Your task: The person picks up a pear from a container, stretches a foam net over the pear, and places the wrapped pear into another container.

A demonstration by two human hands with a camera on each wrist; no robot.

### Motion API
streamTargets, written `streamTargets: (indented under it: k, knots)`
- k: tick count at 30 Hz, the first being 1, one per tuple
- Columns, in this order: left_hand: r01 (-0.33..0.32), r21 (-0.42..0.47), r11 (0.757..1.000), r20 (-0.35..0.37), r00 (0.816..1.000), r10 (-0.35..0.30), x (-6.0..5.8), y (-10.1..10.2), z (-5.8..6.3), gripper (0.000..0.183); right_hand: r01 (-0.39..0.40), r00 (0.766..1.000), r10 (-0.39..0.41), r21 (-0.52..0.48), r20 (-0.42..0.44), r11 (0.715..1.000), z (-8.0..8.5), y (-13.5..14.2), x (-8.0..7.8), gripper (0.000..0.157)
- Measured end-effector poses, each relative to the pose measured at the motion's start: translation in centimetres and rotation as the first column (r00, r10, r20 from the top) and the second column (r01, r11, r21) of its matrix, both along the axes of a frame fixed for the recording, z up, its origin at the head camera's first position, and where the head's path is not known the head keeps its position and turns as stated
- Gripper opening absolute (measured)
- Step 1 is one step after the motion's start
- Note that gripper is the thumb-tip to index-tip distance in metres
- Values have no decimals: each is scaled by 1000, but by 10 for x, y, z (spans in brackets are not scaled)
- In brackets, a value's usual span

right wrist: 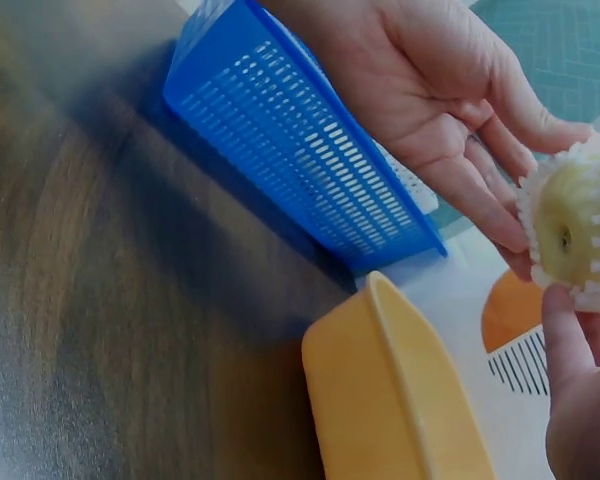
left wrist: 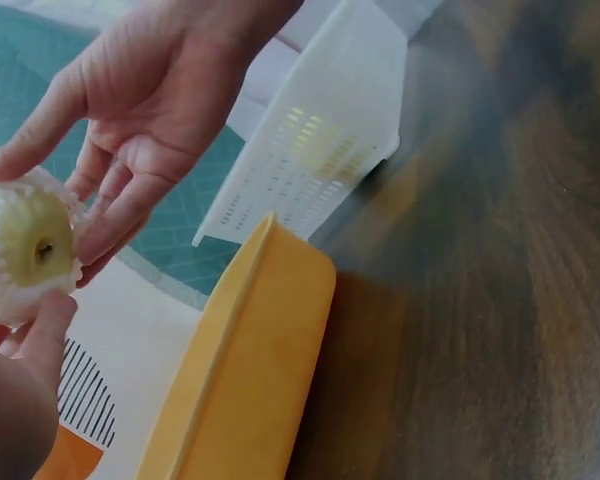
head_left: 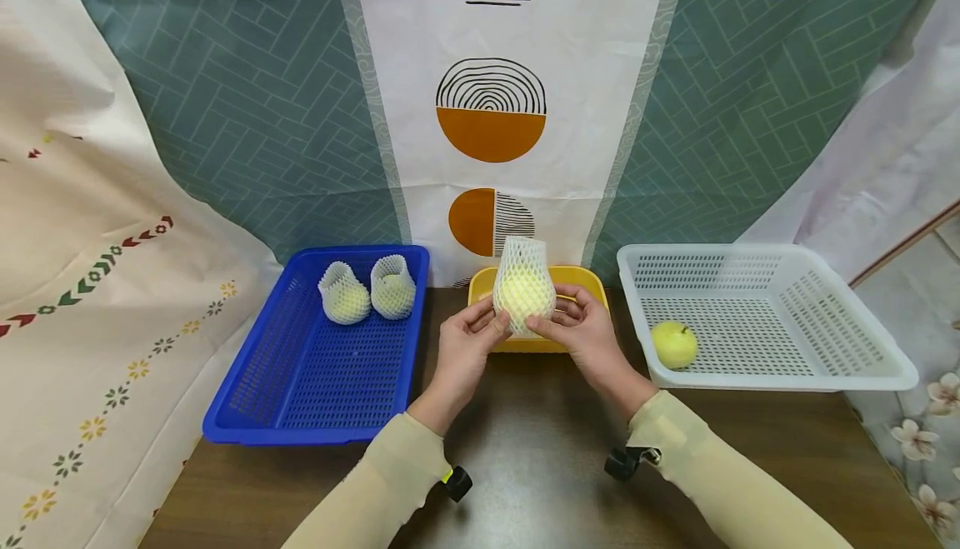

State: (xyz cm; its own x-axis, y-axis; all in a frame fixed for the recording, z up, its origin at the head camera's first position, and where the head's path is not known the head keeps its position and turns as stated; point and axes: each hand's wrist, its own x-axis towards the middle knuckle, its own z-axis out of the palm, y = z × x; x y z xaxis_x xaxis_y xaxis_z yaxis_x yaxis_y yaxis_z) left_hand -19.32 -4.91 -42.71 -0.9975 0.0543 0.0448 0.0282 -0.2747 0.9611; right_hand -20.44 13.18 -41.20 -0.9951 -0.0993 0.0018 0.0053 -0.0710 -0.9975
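Observation:
In the head view, both hands hold a yellow-green apple point(head_left: 523, 289) in a white foam net point(head_left: 524, 247) up in front of a small yellow bin point(head_left: 592, 279). The left hand point(head_left: 465, 347) grips its left side, thumb on the near face. From the right, the right hand point(head_left: 592, 336) holds it the same way, fingers behind. Both wrist views show the apple's bare end point(left wrist: 35, 240) with its small dark hollow, ringed by the net's edge. Most of the bin's inside is hidden behind the hands and fruit.
To the left stands a blue basket point(head_left: 315, 382) with two netted fruits point(head_left: 347, 303) near its back. A white basket point(head_left: 847, 378) on the right holds one bare apple point(head_left: 674, 344) in its near left corner. Behind the brown table point(head_left: 540, 441) hangs a patterned curtain point(head_left: 300, 116).

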Motion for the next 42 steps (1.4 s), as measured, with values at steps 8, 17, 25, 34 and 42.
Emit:
streamTargets:
  k: [8,17,25,34,42]
  knots:
    - [-26,64,998,-41,999,29,2,5,-3,45,13,1000,-13,-30,17,999,0,-7,1,69]
    - [22,-108,994,-139,990,-37,4,4,2,46,37,997,-41,-71,-62,997,-3,-7,1,58]
    - [10,-156,988,-7,1000,-12,2,9,21,56,115,987,-102,104,-124,988,18,-15,13,82]
    - [72,23,997,84,994,-74,-3,4,22,55,-38,993,50,108,-110,993,19,-8,11,67]
    - [131,-193,973,99,989,-113,-5,-9,34,52,-20,991,25,39,-128,999,8,-5,6,66]
